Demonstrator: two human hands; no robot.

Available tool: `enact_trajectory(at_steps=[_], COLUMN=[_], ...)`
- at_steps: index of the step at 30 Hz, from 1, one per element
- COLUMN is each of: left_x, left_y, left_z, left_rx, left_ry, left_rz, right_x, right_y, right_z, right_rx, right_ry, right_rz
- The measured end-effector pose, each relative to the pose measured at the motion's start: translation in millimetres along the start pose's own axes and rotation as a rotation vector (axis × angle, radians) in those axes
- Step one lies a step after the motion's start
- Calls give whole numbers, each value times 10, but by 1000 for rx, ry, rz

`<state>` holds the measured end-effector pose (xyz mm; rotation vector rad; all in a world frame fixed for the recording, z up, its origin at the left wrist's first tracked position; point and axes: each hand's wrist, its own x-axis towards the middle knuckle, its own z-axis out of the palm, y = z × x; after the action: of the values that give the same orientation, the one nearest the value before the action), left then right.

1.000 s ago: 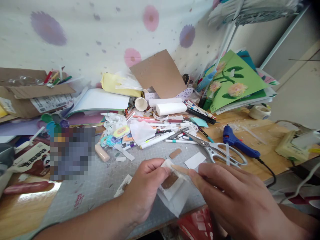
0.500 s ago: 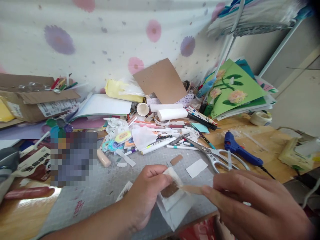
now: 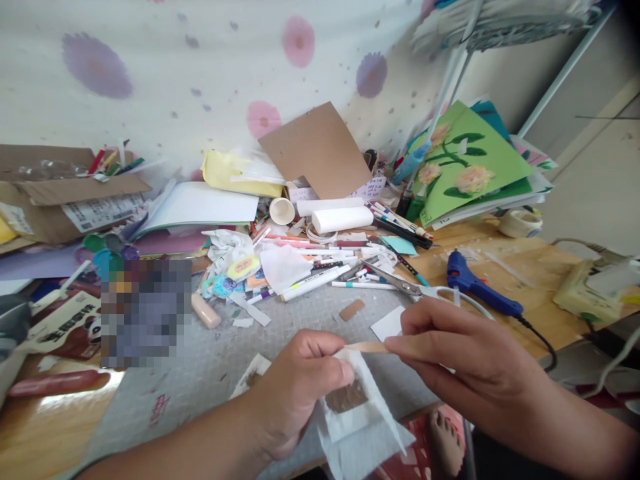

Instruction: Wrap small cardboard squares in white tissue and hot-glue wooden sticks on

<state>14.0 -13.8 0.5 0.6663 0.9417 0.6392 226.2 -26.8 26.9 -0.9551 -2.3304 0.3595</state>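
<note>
My left hand (image 3: 300,387) pinches a piece of white tissue paper (image 3: 363,443) between thumb and fingers, low in the middle of the head view. A small brown cardboard piece (image 3: 349,398) lies against the paper, with white folded along its edges. My right hand (image 3: 460,357) grips a flat, pale wooden stick (image 3: 371,347). The stick's tip is at the paper's upper edge, close to my left fingertips. Behind my left wrist, another white paper piece with a brown patch (image 3: 254,377) is partly hidden. A small brown cardboard strip (image 3: 352,309) and a white paper rectangle (image 3: 386,325) lie beyond my hands.
Silver scissors (image 3: 407,287) and a blue glue gun (image 3: 465,283) lie to the right. Several markers (image 3: 315,281) and paper scraps are heaped behind the grey mat (image 3: 185,400). A cardboard box (image 3: 95,197) is at the back left, green flower artwork (image 3: 480,160) at the back right.
The stick in my right hand has moved up and left, from the cardboard's right side to the paper's upper edge. The paper has tilted, its lower end hanging further right. The view has shifted slightly.
</note>
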Motion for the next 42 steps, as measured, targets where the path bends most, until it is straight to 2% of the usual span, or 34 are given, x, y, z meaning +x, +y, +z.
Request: enact_trajectory(at_steps=[4,10,17,23,33,37,42], left_x=[7,21,54,83,98,105,112], left_y=[10,-1,-6,34,47,29,21], left_z=[20,-3,-7,3,39,12,3], left_rx=[39,68,188,17,41,79,68], left_ry=[42,11,57,5,257,189,176], left_rz=[-12,6,48,35,-38,-34,-22], right_x=[-44,-73,-73,-87,-106,-127,-119], right_y=[-11,-57,-53,-37,-50,-50,-100], right_z=[11,5,6,-5,-19,-36,-75], right_rx=[-83,-171,-263,-279,-327,-397,-457], right_ry=[-21,-50,-66,-60,-91,-86,-84], right_rz=[-7,2,-4,-20,-85,-147,-227])
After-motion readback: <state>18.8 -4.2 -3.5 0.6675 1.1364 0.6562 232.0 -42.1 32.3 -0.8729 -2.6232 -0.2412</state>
